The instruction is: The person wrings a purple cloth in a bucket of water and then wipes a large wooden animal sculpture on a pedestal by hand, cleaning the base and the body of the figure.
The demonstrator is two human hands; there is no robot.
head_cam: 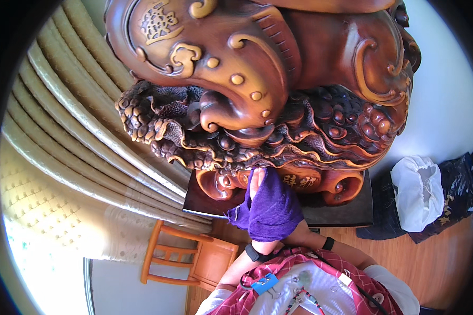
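Observation:
A purple cloth (274,208) is bunched around both my hands at the lower front of a large carved, glossy brown wooden sculpture (236,145). Up from the lower left, my left hand (263,247) runs into the cloth at the wrist. From the right, my right hand (295,231) goes in behind it; the cloth hides most of both. Straight fingertips show in a fold, against the underside of the carved edge; whose they are, I cannot tell. Behind the cloth, the scrolled base (343,187) bears gold writing.
The sculpture stands on a dark stand (335,214). Long beige curtains (102,130) hang close on the left, above an orange wooden chair (216,260). To the right, a white bag (416,197) rests by black plastic (463,189) on the wooden floor (414,267).

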